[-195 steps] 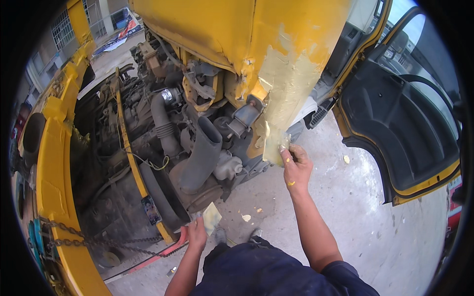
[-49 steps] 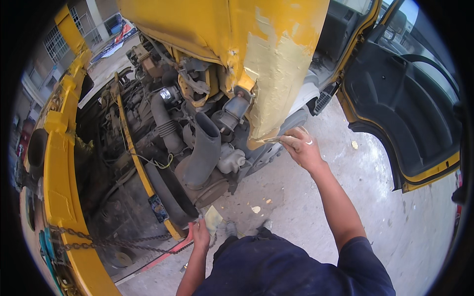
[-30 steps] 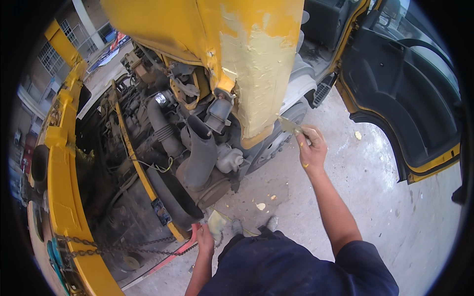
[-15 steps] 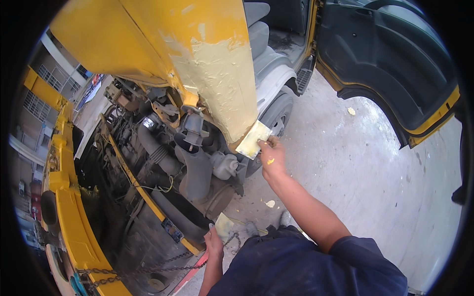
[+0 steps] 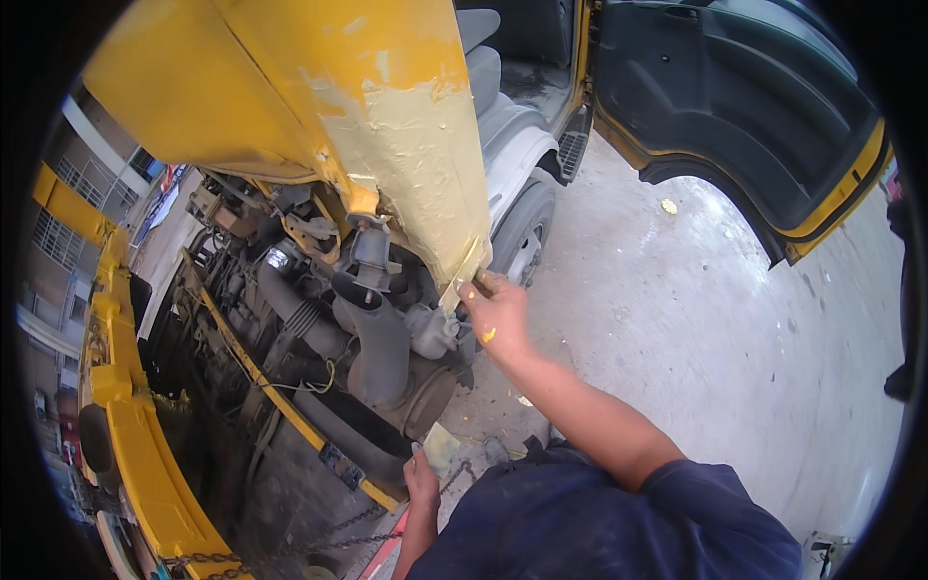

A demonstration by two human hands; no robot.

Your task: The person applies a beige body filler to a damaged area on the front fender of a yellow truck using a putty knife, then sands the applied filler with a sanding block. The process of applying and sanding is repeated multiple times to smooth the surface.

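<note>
My right hand (image 5: 499, 315) pinches a thin flat filler spreader (image 5: 465, 271), seen nearly edge-on. The spreader lies against the lower corner of the yellow cab panel (image 5: 261, 87). Pale cream filler (image 5: 418, 159) coats much of this panel, with ridges and streaks near its edges. Yellow smears of filler mark the back of my right hand. Lower down, my left hand (image 5: 421, 481) is closed on a flat pale plate (image 5: 443, 449) with cream smears, held near my body.
Left of the panel lies an exposed engine bay with a ribbed hose (image 5: 302, 307) and a grey plastic reservoir (image 5: 431, 331). A chain (image 5: 338, 527) hangs near my left forearm. The open door (image 5: 744, 126) stands to the right, beyond the front wheel (image 5: 527, 232).
My right hand has moved slightly left and up, turning the spreader from face-on to nearly edge-on against the panel. My left hand stays almost in place. The whole view has shifted a little.
</note>
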